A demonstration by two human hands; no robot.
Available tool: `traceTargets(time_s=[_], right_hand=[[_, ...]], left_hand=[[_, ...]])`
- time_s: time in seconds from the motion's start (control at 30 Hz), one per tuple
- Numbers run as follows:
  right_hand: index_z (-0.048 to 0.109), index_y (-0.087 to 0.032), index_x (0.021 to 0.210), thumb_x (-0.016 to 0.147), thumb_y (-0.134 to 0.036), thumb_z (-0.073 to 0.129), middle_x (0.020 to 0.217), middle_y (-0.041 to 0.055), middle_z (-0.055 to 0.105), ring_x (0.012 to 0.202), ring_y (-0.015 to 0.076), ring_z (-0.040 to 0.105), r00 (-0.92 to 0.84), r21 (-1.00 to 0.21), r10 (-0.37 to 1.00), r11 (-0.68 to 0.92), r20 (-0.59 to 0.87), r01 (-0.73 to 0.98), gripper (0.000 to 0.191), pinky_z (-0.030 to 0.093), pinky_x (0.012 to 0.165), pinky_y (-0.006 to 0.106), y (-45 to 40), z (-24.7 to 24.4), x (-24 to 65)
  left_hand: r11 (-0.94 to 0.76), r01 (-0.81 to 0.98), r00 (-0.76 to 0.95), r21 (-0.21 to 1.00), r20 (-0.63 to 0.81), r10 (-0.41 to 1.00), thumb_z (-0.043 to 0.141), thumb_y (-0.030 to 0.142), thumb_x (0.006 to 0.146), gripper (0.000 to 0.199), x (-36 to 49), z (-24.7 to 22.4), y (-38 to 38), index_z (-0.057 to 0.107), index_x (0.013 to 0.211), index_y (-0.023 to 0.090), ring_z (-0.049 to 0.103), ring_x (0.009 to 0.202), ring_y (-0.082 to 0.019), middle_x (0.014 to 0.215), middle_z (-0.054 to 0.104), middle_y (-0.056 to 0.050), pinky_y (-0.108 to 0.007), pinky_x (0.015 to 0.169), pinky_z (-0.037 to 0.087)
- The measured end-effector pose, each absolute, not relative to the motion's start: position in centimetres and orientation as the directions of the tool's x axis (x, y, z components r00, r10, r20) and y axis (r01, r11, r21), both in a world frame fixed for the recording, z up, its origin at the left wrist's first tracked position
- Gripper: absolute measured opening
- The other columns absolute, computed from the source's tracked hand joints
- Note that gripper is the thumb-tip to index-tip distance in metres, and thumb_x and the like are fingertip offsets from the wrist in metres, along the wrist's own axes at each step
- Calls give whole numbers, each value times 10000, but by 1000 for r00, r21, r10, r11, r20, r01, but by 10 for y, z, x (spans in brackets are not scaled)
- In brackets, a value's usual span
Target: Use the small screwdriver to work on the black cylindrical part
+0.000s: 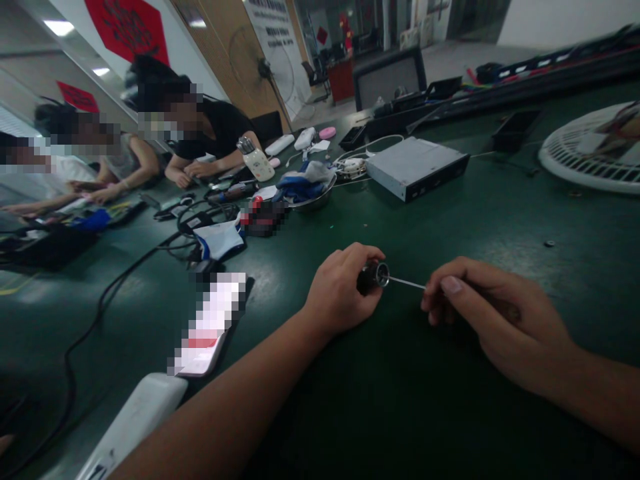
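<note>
My left hand (343, 290) is closed round a small dark cylinder (373, 275), whose round metal-rimmed end faces right. From that end a thin pale rod (406, 283) runs to my right hand (480, 307), pinched between its thumb and fingers. The rod's left tip meets the cylinder's end; I cannot tell how far inside it goes. Both hands are low over the dark green table (320, 413). Left of my left forearm lie a phone (213, 327) with a lit, blurred-out screen and a long white case-like object (135, 420).
A grey disc drive (417, 167) lies beyond my hands. A white fan guard (595, 150) is at the far right. A metal bowl (317, 200) holds blue-white cloth. A black cable (105, 293) crosses the left side. Several people sit across the table at the left.
</note>
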State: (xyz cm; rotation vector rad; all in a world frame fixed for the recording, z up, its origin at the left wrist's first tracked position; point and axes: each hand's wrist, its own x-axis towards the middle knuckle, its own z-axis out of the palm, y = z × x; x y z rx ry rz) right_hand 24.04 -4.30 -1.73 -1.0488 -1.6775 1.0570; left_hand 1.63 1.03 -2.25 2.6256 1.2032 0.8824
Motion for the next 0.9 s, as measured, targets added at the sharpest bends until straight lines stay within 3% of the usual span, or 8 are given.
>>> traceTargets(time_s=[0.17,0.3,0.43,0.6,0.9], right_hand=[[650,-211,864,1021,-351,461,731,6,663,643,126,633,-369,-935,903,304,221,183,283,472,534,245,-44,-15,243],[649,-215,845,1017,-358,470,712,-1,658,622,122,619,-332,-921,917,307,219,240,286,450,513,246,-44,-16,244],[648,-224,879,1016,-366,476,736,-8,665,649,115,640,-266,-926,941,277,209,256,263,485,555,233,-44,-18,242],[654,-225,907,1013,-390,477,743,3,668,636,124,636,-211,-914,954,273,215,301,265,459,518,240,-44,-18,240],[660,-212,870,1013,-365,468,727,18,660,630,143,634,-397,-901,886,355,239,250,284,441,494,259,-43,-14,244]], left_hand=[[-658,678,523,328,414,745,660,275,819,371,18,-21,11,559,1163,179,627,890,-196,1011,665,-60,-359,781,507],[-658,688,540,307,390,746,653,383,859,329,18,-20,13,611,1116,183,629,924,-210,1037,672,-72,-377,802,497],[-667,673,554,320,379,741,658,335,860,183,17,-21,13,659,980,196,624,931,-197,1028,669,-55,-369,819,493],[-665,669,559,331,366,744,658,257,840,131,17,-21,13,660,956,197,617,931,-193,1012,666,-44,-365,832,491],[-680,655,574,330,367,732,622,308,882,144,19,-21,15,653,964,193,612,914,-190,993,660,-51,-357,809,496]])
